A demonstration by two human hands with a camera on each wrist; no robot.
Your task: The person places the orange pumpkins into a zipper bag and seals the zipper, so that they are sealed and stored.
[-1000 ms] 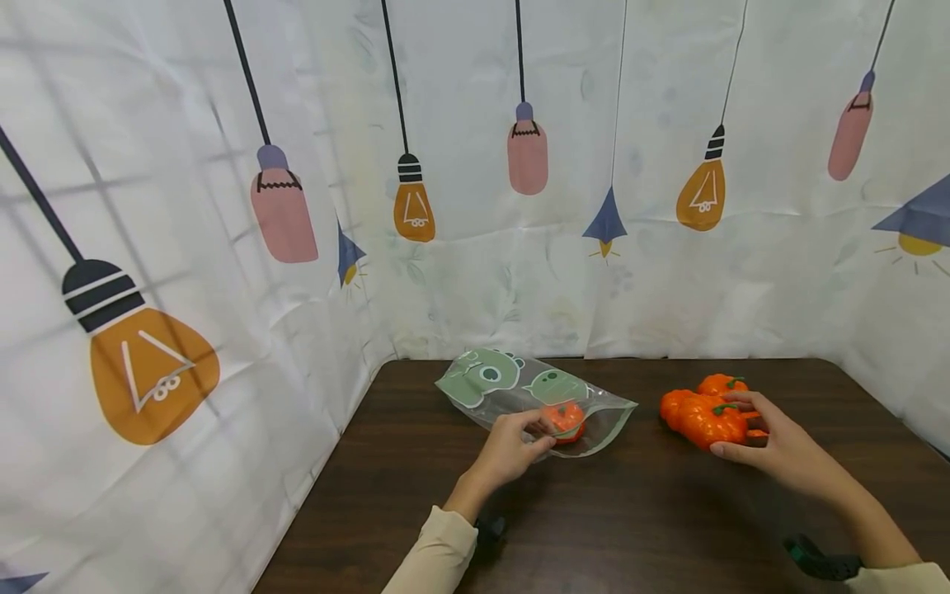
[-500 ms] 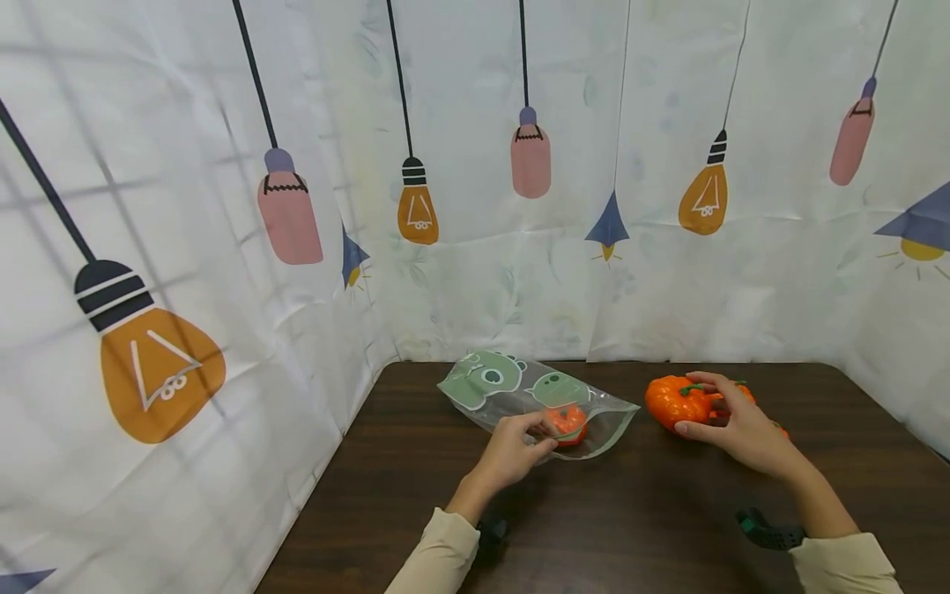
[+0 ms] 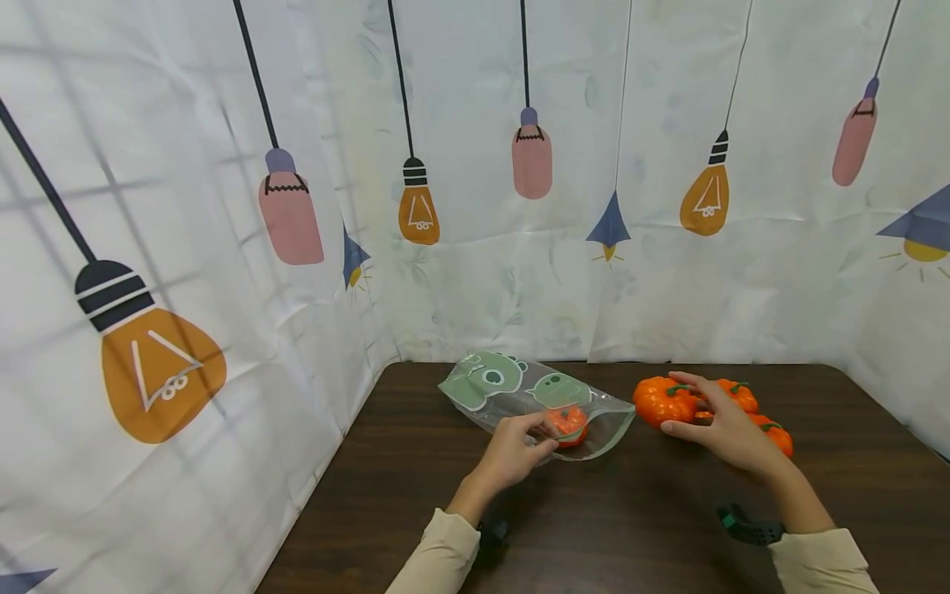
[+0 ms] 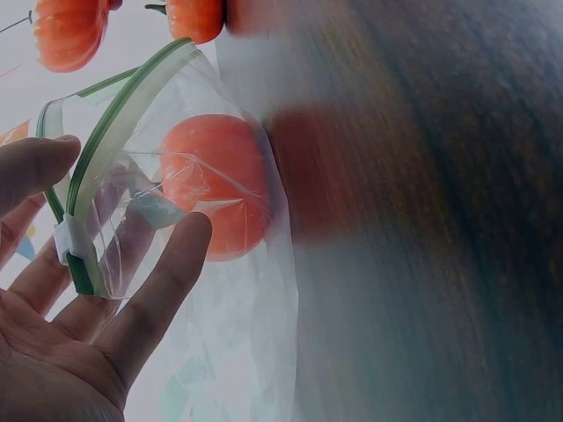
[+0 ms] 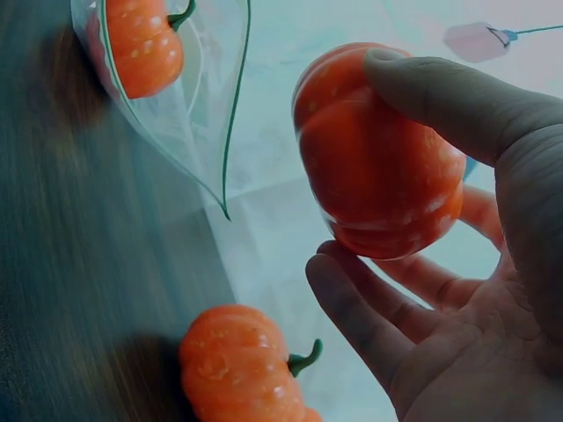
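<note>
While the left hand (image 3: 512, 450) holds the bag (image 3: 536, 403), the right hand (image 3: 731, 433) grips a pumpkin (image 3: 663, 403)

As the head camera shows it, the held pumpkin sits out at the right hand's fingertips, away from the palm, thumb on the near side. It is just beside the bag's right corner; whether they touch cannot be told from here. A bagged pumpkin (image 3: 567, 422) lies inside by the mouth, next to the left hand, whose thumb and fingers bend in at the bag's edge. Beyond the right hand a third pumpkin (image 3: 738, 396) stands on the dark table (image 3: 594, 528), and a fourth pumpkin (image 3: 773, 432) shows partly behind the same hand.

From the left wrist, the thumb is at the green zip (image 4: 104, 126), near a white slider (image 4: 74, 239), with the fingers spread across from it, some seen through the film. The bagged pumpkin is just past the fingertips.

From the right wrist, the thumb presses one side of the held pumpkin while the fingers reach round beneath, loosely parted, spread to its full width. Here it appears apart from the bag, and another pumpkin lies below it.
</note>
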